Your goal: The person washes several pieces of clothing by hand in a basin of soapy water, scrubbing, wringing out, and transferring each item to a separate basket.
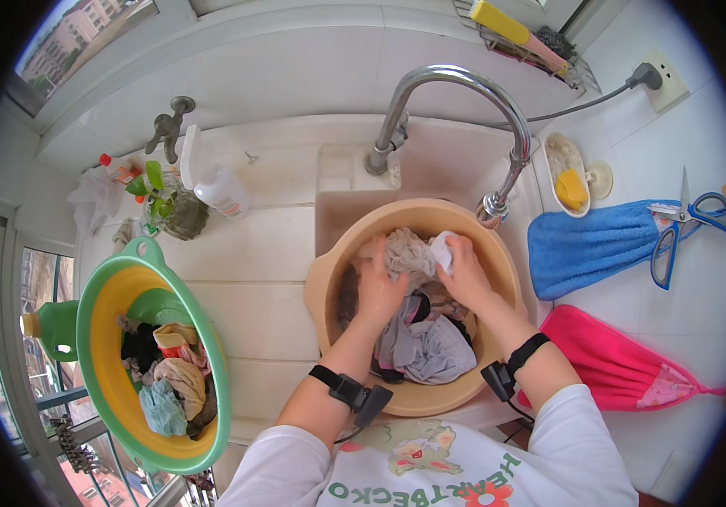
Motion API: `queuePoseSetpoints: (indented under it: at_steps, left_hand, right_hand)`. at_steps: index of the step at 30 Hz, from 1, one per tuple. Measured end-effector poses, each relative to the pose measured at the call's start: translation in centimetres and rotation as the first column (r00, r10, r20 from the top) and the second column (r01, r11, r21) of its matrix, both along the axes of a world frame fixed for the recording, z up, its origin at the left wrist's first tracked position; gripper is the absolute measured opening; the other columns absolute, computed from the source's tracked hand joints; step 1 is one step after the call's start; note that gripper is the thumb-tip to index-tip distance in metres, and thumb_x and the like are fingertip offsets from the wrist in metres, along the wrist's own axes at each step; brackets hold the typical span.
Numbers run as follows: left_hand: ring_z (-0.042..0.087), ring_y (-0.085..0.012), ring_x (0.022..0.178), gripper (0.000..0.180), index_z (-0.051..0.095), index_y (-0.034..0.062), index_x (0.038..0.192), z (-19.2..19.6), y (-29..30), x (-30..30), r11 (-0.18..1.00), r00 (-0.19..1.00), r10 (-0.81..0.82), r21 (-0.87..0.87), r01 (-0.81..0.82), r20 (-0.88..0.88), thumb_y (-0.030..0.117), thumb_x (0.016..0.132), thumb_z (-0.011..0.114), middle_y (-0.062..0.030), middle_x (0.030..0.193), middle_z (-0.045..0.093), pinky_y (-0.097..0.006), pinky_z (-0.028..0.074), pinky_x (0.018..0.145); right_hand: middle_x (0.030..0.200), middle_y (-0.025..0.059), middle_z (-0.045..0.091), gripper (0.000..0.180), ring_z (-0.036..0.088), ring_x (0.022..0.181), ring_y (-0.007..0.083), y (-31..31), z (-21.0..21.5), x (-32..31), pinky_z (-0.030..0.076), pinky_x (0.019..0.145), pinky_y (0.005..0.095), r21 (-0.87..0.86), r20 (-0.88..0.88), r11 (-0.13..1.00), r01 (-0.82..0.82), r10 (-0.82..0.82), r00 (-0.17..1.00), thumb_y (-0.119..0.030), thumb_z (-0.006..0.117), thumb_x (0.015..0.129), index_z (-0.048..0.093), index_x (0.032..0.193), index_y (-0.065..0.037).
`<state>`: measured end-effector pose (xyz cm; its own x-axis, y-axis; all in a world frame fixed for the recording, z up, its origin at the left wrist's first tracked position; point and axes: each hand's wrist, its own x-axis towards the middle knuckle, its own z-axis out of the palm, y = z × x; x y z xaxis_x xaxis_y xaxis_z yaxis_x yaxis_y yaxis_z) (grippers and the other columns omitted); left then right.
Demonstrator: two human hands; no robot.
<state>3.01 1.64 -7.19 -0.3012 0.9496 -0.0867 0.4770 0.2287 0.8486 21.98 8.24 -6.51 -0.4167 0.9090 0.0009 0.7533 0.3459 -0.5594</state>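
Both my hands are inside a peach plastic basin [498,355] that stands in the sink under the tap. A pale, thin, crumpled garment [409,253] is bunched between them. My left hand [380,287] grips its left side, with the fingertips partly hidden in the folds. On the other side my right hand [467,275] pinches a whiter piece of the cloth, thumb against fingers. Nearer to me in the basin lies a heap of wet laundry, with a light grey garment [435,348] on top and dark pieces around it.
A green and yellow basin [221,363] of clothes stands at left. Behind it are a potted plant [184,215] and a white bottle [215,188]. The chrome tap [464,72] arches over my basin. Blue [591,245] and pink [608,363] towels and scissors [679,224] hang at right.
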Motion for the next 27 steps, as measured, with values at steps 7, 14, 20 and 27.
queuePoseSetpoints:
  at_steps: [7,14,20,27]
  left_hand:
    - [0.033,-0.0466,0.128,0.076,0.021,0.0296,0.146,-2.1,-1.1,0.4,0.853,0.891,-0.323,-0.507,0.127,-0.320,0.039,0.080,0.058,-0.0205,0.145,0.030,-0.063,0.026,0.101]
    - [0.035,-0.0425,0.130,0.061,0.022,0.0308,0.146,-4.0,-0.8,0.5,0.548,0.865,-0.498,-0.798,0.251,-0.070,0.048,0.090,0.039,-0.0155,0.141,0.041,-0.064,0.014,0.105]
    - [0.039,-0.0395,0.128,0.052,0.041,0.0237,0.139,-3.5,-0.1,0.4,0.700,0.967,-0.252,-0.696,0.159,-0.032,0.039,0.089,0.041,-0.0165,0.139,0.043,-0.057,0.021,0.107]
    - [0.043,-0.0311,0.126,0.066,0.041,0.0054,0.138,-4.9,1.2,0.1,0.934,0.716,0.347,-0.296,-0.203,0.605,0.047,0.087,0.046,-0.0169,0.136,0.047,-0.036,0.031,0.105]
  right_hand:
    - [0.143,0.0262,0.021,0.076,0.026,0.126,0.0523,-0.5,-4.3,-1.2,0.035,0.102,0.0515,-0.358,0.412,0.934,0.011,0.148,0.899,-0.009,0.069,0.069,0.038,0.138,-0.020]
    - [0.136,0.0195,0.043,0.059,0.042,0.123,0.0377,0.9,-11.4,0.1,0.041,0.099,0.0464,-0.203,0.200,0.947,-0.248,0.288,0.936,-0.017,0.066,0.074,0.050,0.131,-0.019]
    - [0.075,0.0170,0.064,0.023,0.062,0.073,0.0281,2.3,-6.5,0.7,0.046,0.063,0.0354,-0.671,-0.059,0.713,0.203,-0.324,0.944,-0.002,0.049,0.065,0.065,0.080,0.001]
    - [0.079,0.0112,0.061,0.033,0.058,0.071,0.0210,0.6,11.9,-1.7,0.045,0.061,0.0286,-0.811,-0.379,0.585,-0.020,-0.497,0.781,0.003,0.044,0.057,0.062,0.085,0.005]
